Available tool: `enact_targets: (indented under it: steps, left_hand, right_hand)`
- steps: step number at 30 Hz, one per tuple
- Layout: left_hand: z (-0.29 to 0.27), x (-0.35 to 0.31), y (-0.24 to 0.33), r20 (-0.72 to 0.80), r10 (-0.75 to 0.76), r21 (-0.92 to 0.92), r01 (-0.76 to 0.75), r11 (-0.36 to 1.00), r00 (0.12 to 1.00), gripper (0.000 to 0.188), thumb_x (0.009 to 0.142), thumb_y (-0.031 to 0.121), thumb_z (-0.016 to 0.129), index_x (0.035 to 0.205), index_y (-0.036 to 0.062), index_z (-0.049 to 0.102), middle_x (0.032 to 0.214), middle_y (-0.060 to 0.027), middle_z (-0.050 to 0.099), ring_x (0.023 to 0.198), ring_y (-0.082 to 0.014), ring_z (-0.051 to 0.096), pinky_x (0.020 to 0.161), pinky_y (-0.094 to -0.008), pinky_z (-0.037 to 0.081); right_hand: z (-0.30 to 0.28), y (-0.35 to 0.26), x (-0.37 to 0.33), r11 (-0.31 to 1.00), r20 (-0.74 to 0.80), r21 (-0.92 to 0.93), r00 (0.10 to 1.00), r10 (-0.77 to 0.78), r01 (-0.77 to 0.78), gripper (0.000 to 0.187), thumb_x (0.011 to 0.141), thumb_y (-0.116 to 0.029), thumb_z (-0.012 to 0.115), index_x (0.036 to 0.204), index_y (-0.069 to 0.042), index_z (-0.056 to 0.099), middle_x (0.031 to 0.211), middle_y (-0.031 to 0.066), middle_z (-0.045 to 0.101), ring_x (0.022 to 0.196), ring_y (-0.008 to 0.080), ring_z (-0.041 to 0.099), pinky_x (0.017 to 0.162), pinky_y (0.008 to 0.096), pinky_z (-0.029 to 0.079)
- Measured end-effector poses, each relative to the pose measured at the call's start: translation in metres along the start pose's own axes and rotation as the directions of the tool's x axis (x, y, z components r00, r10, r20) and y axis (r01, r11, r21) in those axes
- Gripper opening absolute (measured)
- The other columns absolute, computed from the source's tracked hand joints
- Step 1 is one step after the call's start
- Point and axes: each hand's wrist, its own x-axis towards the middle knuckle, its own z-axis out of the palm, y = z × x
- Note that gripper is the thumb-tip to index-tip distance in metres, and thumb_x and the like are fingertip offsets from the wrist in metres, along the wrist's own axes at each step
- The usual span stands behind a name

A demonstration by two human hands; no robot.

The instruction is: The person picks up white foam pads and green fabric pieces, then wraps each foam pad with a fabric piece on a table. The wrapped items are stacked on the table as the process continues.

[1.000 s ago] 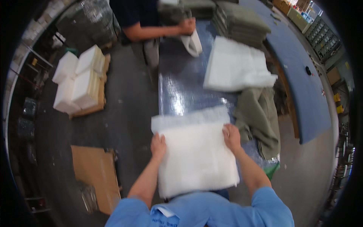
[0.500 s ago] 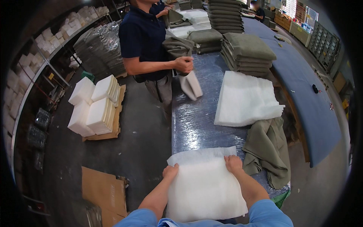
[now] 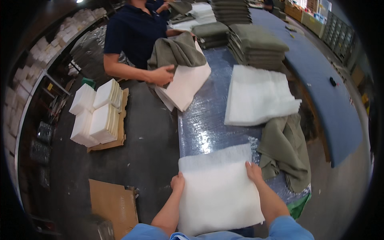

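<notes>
A white rectangular pad (image 3: pixel 218 196) lies against my front at the near end of the table, with a thinner, see-through flap (image 3: pixel 216 157) along its far edge. My left hand (image 3: pixel 178 182) is closed on the pad's left edge. On the right edge, my right hand (image 3: pixel 254 172) pinches it near the base of the flap. Just beyond my right hand lies a crumpled olive-green fabric cover (image 3: pixel 285 154). Farther up the table sits a stack of white padding sheets (image 3: pixel 260 96).
Across the plastic-covered table (image 3: pixel 192 132), a co-worker (image 3: pixel 134 40) handles a white pad (image 3: pixel 188 82) and a green cover (image 3: pixel 176 52). Folded green covers (image 3: pixel 260 44) are piled beyond. White blocks (image 3: pixel 104 124) stand at left, cardboard (image 3: pixel 114 208) nearer, a long blue table (image 3: pixel 320 88) right.
The pad's far flap has spread flatter and reaches farther up the table. My hands still grip its sides. The co-worker's white pad has come up into view with the green cover draped over it.
</notes>
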Motion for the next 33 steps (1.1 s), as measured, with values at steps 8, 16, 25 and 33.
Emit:
enact_targets:
  steps: [8, 16, 25, 33]
  left_hand:
    - [-0.044, 0.028, -0.070, 0.152, -0.332, -0.592, 0.355, 0.724, 0.931, 0.027, 0.104, 0.030, 0.057, 0.096, 0.0038, 0.056, 0.080, -0.0085, 0.060, 0.055, -0.0187, 0.055, 0.045, -0.0307, 0.042]
    - [-0.003, -0.013, -0.053, 0.386, -0.150, -0.650, 0.384, 0.656, 0.910, 0.049, 0.108, 0.042, 0.046, 0.133, 0.0013, 0.055, 0.121, -0.0123, 0.066, 0.100, -0.0235, 0.065, 0.086, -0.0370, 0.054]
    - [-0.034, -0.023, -0.069, 0.516, -0.055, -0.563, 0.387, 0.730, 0.855, 0.068, 0.107, 0.057, 0.040, 0.142, 0.0002, 0.052, 0.140, -0.0130, 0.060, 0.127, -0.0274, 0.056, 0.107, -0.0414, 0.044]
    - [-0.035, -0.029, -0.076, 0.407, -0.153, -0.431, 0.336, 0.837, 0.901, 0.078, 0.104, 0.066, 0.034, 0.149, 0.0030, 0.044, 0.148, -0.0146, 0.052, 0.133, -0.0299, 0.052, 0.109, -0.0451, 0.042]
  right_hand:
    - [-0.062, 0.011, 0.022, 0.803, 0.323, 0.508, 0.933, 0.157, -0.311, 0.078, 0.100, -0.068, 0.044, 0.120, 0.003, 0.070, 0.110, 0.0140, 0.070, 0.099, 0.0239, 0.064, 0.092, 0.0359, 0.051]
    - [-0.034, 0.040, -0.011, 0.840, 0.311, 0.432, 0.929, 0.203, -0.328, 0.086, 0.101, -0.071, 0.036, 0.131, 0.004, 0.064, 0.124, 0.0160, 0.067, 0.111, 0.0249, 0.061, 0.101, 0.0366, 0.047]
    - [-0.074, 0.058, -0.039, 0.669, 0.525, 0.574, 0.839, 0.141, -0.472, 0.090, 0.101, -0.072, 0.033, 0.146, 0.004, 0.051, 0.146, 0.0202, 0.054, 0.135, 0.0309, 0.050, 0.111, 0.0447, 0.040]
    - [-0.086, 0.078, -0.067, 0.621, 0.542, 0.590, 0.823, 0.169, -0.516, 0.095, 0.101, -0.074, 0.026, 0.151, 0.006, 0.041, 0.153, 0.0224, 0.046, 0.139, 0.0352, 0.047, 0.117, 0.0468, 0.034]
